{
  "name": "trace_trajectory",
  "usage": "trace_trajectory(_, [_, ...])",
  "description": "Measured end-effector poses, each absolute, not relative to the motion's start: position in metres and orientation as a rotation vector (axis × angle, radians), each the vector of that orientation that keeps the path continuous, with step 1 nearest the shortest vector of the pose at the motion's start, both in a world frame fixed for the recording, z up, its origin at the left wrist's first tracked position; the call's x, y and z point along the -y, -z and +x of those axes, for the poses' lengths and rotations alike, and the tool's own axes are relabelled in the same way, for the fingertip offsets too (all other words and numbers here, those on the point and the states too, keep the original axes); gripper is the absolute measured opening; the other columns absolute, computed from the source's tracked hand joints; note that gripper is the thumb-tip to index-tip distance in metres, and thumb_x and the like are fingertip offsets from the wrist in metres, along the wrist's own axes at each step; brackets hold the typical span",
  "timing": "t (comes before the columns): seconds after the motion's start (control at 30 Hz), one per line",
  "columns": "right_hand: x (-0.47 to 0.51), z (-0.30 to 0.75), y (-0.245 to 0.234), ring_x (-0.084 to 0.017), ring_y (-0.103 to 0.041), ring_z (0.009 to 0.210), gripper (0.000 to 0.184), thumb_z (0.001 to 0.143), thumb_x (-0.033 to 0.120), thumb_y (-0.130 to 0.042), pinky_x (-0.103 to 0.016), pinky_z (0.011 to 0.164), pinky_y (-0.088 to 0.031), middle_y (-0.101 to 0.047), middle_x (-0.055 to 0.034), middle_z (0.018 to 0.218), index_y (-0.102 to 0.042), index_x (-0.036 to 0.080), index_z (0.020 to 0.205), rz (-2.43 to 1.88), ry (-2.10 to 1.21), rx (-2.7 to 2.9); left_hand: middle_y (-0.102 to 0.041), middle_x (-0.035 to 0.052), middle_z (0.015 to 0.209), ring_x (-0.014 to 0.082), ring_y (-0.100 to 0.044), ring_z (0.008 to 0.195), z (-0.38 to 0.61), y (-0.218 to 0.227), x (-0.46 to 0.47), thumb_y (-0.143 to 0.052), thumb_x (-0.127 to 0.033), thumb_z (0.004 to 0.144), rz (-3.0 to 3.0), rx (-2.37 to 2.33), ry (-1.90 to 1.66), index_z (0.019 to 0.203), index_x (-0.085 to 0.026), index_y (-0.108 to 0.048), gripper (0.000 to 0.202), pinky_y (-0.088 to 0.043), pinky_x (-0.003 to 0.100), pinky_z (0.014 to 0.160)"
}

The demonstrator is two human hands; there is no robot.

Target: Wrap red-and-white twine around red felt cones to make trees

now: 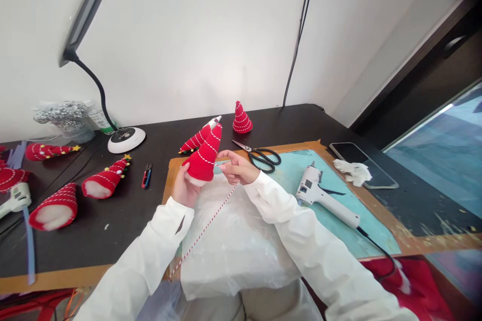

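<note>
My left hand is wrapped round the lower part of a red felt cone, holding it tilted with its tip up. White stuffing shows at the cone's underside. A red-and-white twisted cord winds round the cone in stripes. My right hand pinches this cord close to the cone's right side. From the right hand the loose end hangs down to the left, across a white plastic sheet. Directly behind the held cone, another decorated red cone lies partly hidden.
Black scissors and a white glue gun lie to the right, near a phone. One striped cone stands at the back. Leftward are several red cones, thread snips and a desk lamp.
</note>
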State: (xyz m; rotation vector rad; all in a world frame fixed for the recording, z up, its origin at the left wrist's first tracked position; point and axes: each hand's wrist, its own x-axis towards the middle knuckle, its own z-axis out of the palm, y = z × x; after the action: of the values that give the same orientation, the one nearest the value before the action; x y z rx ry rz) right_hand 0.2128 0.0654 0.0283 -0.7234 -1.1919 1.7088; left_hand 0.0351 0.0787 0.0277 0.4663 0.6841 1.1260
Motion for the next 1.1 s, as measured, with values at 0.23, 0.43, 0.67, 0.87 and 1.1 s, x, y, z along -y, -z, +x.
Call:
trace_trajectory(0.23, [-0.065, 0.209, -0.026, -0.005, -0.041, 0.042, 0.047, 0.066, 0.045, -0.078, -0.019, 0.046, -0.043, -0.043, 0.0091, 0.048, -0.044, 0.016, 0.081, -0.674, -1.783, 1.232, -0.069, 0.0046, 0.08, 0.0156, -0.065, 0.068, 0.031, -0.034, -0.079, -0.046, -0.031, 0.086, 0.343, -0.628, -1.101, 0.095, -0.014, -0.063, 0.026, -0.054, 0.026, 0.06])
trace_trajectory(0.43, [-0.059, 0.212, -0.029, -0.001, -0.023, 0.03, 0.044, 0.069, 0.047, -0.075, -0.015, 0.029, -0.021, -0.043, 0.0101, 0.049, -0.046, 0.016, 0.082, -0.591, -1.869, 1.226, -0.069, 0.0052, 0.08, 0.0141, -0.063, 0.063, 0.028, -0.028, -0.082, -0.05, -0.039, 0.083, 0.439, -0.712, -1.054, 0.098, -0.014, -0.063, 0.032, -0.052, 0.023, 0.053])
trace_trajectory(0.67, [-0.066, 0.205, -0.023, 0.001, -0.023, 0.033, 0.049, 0.064, 0.047, -0.079, -0.014, 0.033, -0.013, -0.041, 0.0107, 0.052, -0.048, 0.015, 0.086, -0.651, -1.713, 1.127, -0.068, 0.0079, 0.081, 0.016, -0.062, 0.061, 0.022, -0.02, -0.086, -0.048, -0.04, 0.081, 0.489, -0.618, -0.959, 0.103, -0.014, -0.063, 0.037, -0.051, 0.026, 0.052])
trace_trajectory(0.87, [-0.067, 0.197, -0.02, -0.001, -0.029, 0.037, 0.075, 0.054, 0.045, -0.086, -0.015, 0.034, -0.016, -0.046, 0.0111, 0.061, -0.042, 0.02, 0.109, -0.686, -1.673, 1.072, -0.064, 0.0081, 0.078, 0.0163, -0.059, 0.059, 0.022, -0.011, -0.083, -0.058, -0.052, 0.075, 0.575, -0.491, -0.667, 0.102, -0.014, -0.064, 0.046, -0.047, 0.025, 0.05])
trace_trajectory(1.1, [-0.067, 0.199, -0.019, -0.003, -0.038, 0.041, 0.074, 0.053, 0.054, -0.083, -0.016, 0.037, -0.02, -0.049, 0.0064, 0.062, -0.049, 0.016, 0.107, -0.783, -1.689, 1.124, -0.064, 0.0097, 0.081, 0.0231, -0.063, 0.072, 0.042, -0.01, -0.07, -0.066, -0.056, 0.069, 0.821, -0.677, -0.797, 0.094, -0.013, -0.063, 0.05, -0.05, 0.031, 0.061])
